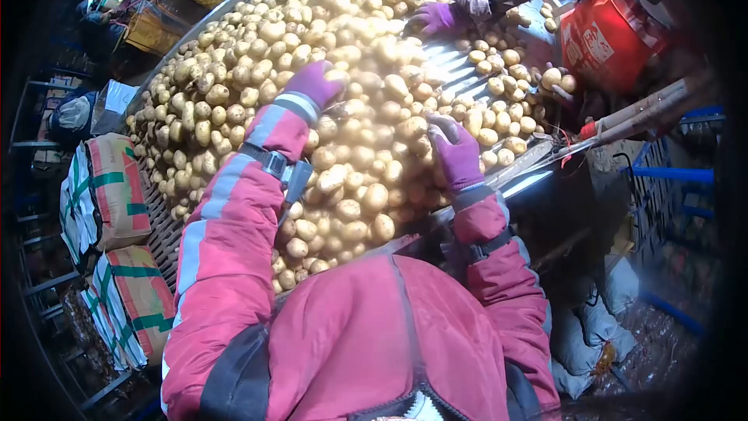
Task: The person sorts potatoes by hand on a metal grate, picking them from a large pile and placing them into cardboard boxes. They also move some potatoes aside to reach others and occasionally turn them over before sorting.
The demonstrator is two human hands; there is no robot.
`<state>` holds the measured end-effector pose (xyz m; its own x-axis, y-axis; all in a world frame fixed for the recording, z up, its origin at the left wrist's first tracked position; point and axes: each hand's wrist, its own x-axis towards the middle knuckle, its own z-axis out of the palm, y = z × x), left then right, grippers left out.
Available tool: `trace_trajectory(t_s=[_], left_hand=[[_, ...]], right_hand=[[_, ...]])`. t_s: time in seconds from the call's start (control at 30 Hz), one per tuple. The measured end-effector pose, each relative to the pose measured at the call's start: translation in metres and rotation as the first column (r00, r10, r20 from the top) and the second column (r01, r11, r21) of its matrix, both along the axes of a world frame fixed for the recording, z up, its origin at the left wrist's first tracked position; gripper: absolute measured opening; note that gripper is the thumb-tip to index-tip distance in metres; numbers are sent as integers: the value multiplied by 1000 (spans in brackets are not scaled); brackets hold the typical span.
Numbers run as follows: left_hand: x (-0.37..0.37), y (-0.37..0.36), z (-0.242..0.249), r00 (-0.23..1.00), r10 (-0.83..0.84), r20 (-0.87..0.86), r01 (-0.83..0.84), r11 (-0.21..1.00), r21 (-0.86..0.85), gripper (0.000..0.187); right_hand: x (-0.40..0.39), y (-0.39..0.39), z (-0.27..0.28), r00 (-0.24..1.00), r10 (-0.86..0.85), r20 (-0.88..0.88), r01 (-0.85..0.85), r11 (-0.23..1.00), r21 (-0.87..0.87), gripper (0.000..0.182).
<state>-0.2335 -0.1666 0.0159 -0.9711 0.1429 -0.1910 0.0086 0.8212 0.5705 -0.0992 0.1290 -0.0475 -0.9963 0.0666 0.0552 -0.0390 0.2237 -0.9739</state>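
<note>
A large heap of potatoes [257, 70] lies on a slatted metal table. My left hand [313, 84], in a purple glove, is in the middle of the heap, its fingers closed about a potato [336, 76]. Nearer the front edge on the right, my right hand [456, 152], also gloved in purple, is against the potatoes. Its dirty fingertips are bent and apart from the thumb, and no potato shows clearly between them. Blurred bright haze covers part of the heap between my hands.
Across the table, another person's purple-gloved hand [436, 17] reaches into the potatoes. A red bag [608, 35] stands at the upper right by a wooden bar [643, 109]. Strapped cardboard bundles [117, 187] lie at the left; white sacks [604, 327] sit at the lower right.
</note>
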Motion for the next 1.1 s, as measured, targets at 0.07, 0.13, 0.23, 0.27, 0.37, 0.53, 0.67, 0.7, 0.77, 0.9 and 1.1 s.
trace_trajectory(t_s=[0.07,0.13,0.23,0.27,0.37,0.53,0.67,0.7,0.77,0.9,1.1], left_hand=[[1,-1,-1,996,35,-77,-32,999,38,42],[9,-8,-8,975,-77,-210,114,978,174,37],[42,1,-8,928,-234,-288,292,940,175,37],[57,6,-4,844,-367,-391,424,903,70,36],[126,48,12,622,-642,-448,592,760,-268,37],[173,34,18,993,-95,-66,108,964,244,50],[171,-17,-3,894,-212,-394,102,954,-282,68],[176,-16,-12,889,-269,-370,136,928,-347,69],[185,-15,-27,872,-378,-310,204,858,-472,71],[144,-12,-35,885,-343,-314,142,842,-521,69],[43,-5,-24,875,-305,-375,68,846,-529,55]], right_hand=[[10,7,12,997,33,-68,-21,986,163,30],[20,3,15,995,62,83,-51,990,-131,32],[35,-14,31,896,256,364,30,781,-623,38],[39,-24,45,861,316,398,65,707,-704,38],[42,-27,18,741,654,154,-105,338,-935,41],[70,-22,11,678,606,416,18,551,-834,49],[89,-8,20,665,576,475,168,505,-847,54],[91,-6,21,665,562,493,205,497,-843,53],[95,-5,21,661,535,526,278,476,-834,51],[105,8,16,764,524,378,-27,611,-791,49],[107,16,26,769,449,455,76,643,-762,41]])
